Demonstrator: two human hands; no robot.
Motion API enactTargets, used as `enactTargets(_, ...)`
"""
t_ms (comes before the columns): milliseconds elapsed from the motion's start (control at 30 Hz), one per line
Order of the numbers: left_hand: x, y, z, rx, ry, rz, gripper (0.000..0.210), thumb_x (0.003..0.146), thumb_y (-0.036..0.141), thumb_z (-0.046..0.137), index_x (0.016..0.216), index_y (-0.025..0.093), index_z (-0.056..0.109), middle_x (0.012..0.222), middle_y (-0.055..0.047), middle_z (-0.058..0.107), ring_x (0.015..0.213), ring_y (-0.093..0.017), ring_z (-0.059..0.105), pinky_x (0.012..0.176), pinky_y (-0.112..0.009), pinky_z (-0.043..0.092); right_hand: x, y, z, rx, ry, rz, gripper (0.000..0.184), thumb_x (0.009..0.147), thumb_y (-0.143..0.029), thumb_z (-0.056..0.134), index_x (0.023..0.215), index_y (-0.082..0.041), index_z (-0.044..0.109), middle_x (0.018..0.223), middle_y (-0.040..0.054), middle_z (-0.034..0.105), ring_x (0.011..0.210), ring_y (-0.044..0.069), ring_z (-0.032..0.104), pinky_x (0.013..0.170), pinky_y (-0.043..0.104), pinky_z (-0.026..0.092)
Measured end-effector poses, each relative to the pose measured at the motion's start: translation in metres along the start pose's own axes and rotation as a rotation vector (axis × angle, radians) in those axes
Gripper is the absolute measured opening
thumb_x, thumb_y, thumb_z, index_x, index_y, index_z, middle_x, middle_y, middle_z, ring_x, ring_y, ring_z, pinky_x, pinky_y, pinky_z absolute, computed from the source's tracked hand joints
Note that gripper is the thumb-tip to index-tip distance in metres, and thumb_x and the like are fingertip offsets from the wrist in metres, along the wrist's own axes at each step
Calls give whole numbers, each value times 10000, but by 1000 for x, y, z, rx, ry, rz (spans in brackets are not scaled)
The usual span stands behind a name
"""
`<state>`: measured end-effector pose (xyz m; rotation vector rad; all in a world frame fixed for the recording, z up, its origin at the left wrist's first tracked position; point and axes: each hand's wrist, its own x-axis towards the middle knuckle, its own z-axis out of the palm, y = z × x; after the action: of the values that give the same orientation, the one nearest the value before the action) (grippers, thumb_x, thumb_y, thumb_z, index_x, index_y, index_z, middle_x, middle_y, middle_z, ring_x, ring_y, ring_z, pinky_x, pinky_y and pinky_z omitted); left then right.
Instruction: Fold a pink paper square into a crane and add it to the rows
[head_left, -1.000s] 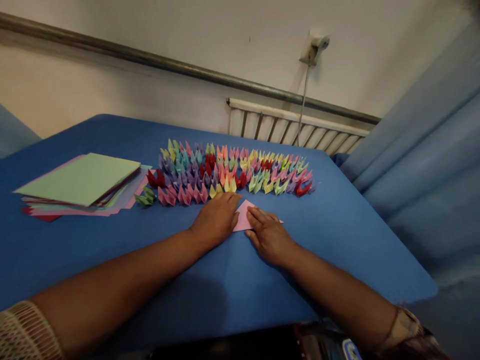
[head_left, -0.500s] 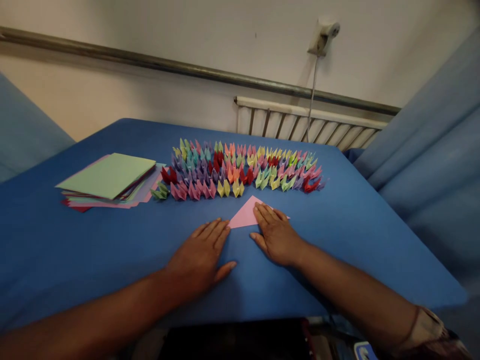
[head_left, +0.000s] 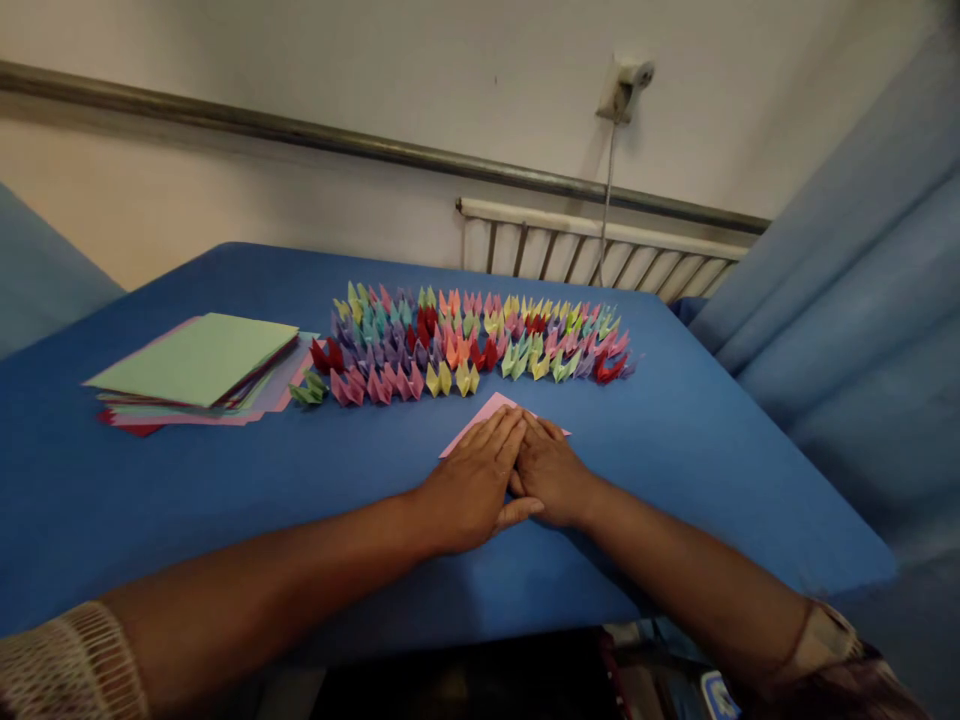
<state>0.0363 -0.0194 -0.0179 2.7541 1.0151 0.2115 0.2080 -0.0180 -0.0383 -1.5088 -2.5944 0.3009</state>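
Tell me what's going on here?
A person's left hand and right hand lie together on pink paper on a blue table. Each hand's grip is open, fingers flat. Beyond stand rows of multicoloured folded paper figures; a stack of paper sheets, pale green on top, lies to the left.

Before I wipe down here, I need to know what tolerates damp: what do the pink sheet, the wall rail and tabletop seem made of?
Pink sheet: probably matte paper, thin with crisp straight edges. Wall rail: likely metal, by its dull sheen. Tabletop: matte blue, smooth; cloth or laminate, unclear.
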Motion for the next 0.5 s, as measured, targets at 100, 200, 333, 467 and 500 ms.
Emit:
enactTargets(100, 7, -4, 8, -20, -29, -5, 1007, 852, 735, 422, 1533, 39, 168, 1597, -269, 132, 1499, -360, 87, 1187, -519, 178, 1, -1, 1, -4, 8, -2, 656, 968, -379, 420, 1529, -72, 273, 1589, 185, 275, 1490, 297, 200, 1191, 489, 203)
enactTargets(200, -2, -12, 9, 8, -91, -35, 1033, 842, 776, 364, 1519, 11, 214, 1578, -298, 164, 1492, -388, 103, 1180, -547, 164, -2, -1, 0, -2, 33, 30, 710, 964, -458, 420, 1524, -48, 271, 1588, 198, 269, 1486, 297, 212, 1186, 482, 225)
enactTargets(333, -14, -18, 2, 40, -169, -78, 1048, 825, 800, 341, 1512, 12, 263, 1577, -297, 164, 1489, -408, 81, 1175, -570, 141, -19, 8, -1, -24, 44, 96, 742, 970, -525, 386, 1528, -53, 260, 1591, 197, 261, 1487, 302, 209, 1173, 485, 250)
enactTargets(467, -14, -16, -2, 53, -221, -109, 1078, 801, 798, 402, 1515, 4, 259, 1585, -293, 127, 1485, -429, 57, 1173, -580, 126, -45, 28, 1, -76, 65, 237, 740, 980, -552, 338, 1523, -54, 276, 1598, 194, 238, 1481, 323, 225, 1160, 511, 258)
enactTargets(500, -13, -14, -3, 54, -230, -113, 1078, 799, 793, 413, 1515, 1, 260, 1585, -294, 125, 1484, -434, 55, 1170, -584, 126, -50, 32, 1, -88, 72, 273, 740, 978, -559, 335, 1522, -60, 283, 1594, 192, 250, 1476, 328, 239, 1154, 520, 263)
